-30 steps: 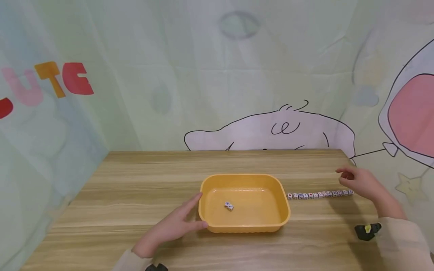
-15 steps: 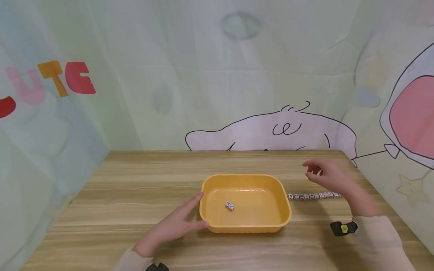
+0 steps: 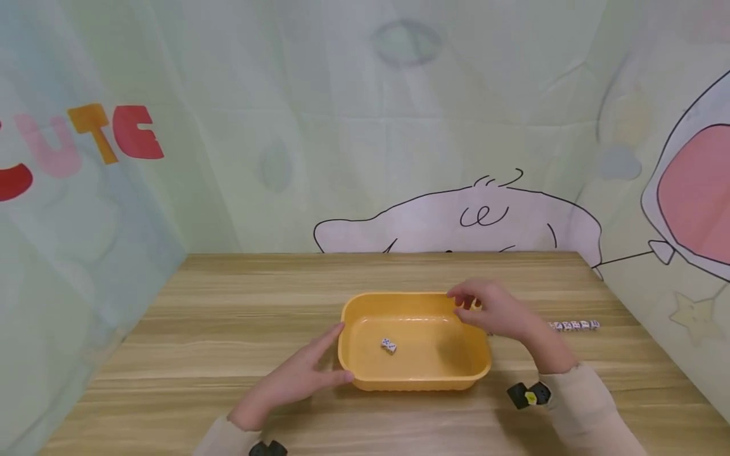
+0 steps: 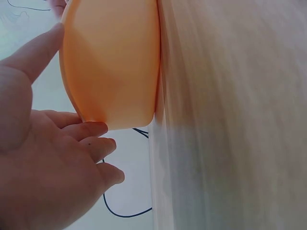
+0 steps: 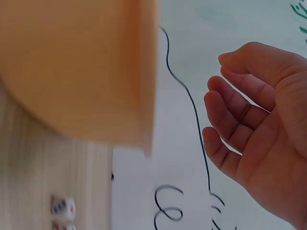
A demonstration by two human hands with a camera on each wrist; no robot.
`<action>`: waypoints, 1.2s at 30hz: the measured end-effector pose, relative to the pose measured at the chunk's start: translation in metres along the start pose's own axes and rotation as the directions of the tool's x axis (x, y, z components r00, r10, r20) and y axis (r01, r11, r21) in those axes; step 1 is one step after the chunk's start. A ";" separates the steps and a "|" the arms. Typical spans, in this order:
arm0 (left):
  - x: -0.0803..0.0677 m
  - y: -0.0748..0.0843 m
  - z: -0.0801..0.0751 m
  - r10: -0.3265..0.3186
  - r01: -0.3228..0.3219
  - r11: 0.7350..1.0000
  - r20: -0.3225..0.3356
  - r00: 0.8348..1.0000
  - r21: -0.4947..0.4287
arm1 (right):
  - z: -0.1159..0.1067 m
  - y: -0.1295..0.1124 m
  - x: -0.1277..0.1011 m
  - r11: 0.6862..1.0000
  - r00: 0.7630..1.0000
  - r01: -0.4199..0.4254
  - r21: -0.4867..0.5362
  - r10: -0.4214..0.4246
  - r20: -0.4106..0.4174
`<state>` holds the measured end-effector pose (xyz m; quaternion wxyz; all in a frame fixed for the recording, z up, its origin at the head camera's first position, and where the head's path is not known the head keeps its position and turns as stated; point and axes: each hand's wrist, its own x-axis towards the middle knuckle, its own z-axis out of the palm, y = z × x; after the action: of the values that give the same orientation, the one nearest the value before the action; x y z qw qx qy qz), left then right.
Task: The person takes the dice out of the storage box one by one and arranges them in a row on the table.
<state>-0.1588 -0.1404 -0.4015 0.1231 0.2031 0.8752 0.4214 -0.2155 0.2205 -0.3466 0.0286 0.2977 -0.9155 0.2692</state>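
A yellow plastic tray [image 3: 416, 383] stands on the table, with two white dice [image 3: 388, 345] near its left side. My left hand [image 3: 296, 377] rests against the tray's left end, thumb and forefinger spread along the rim. In the left wrist view, the fingertips touch the orange-looking tray wall [image 4: 110, 62]. My right hand [image 3: 493, 307] hovers over the tray's far right corner. Its fingers are loosely bent, and the right wrist view shows a bare palm [image 5: 268, 163] and no die; the forefinger tip is partly behind the thumb. A row of dice [image 3: 576, 325] lies to the tray's right, partly hidden by the right hand.
The wooden table [image 3: 245, 304] reaches back to a printed cloth backdrop [image 3: 274, 126]. More cloth hangs at both sides. Dice [image 5: 64, 209] of the row also show low in the right wrist view.
My right hand has swept left from above the row's far right end to the tray's right corner. The left hand, tray and two dice inside stay in place.
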 end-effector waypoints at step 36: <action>0.001 -0.001 0.002 0.006 -0.006 1.000 -0.014 1.000 0.021 | 0.092 -0.036 0.037 0.989 0.978 -0.066 0.131 0.039 0.203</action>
<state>-0.1597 -0.1394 -0.4035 0.1134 0.2042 0.8798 0.4139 -0.2154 0.1295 -0.4006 -0.0910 0.3002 -0.9007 0.3006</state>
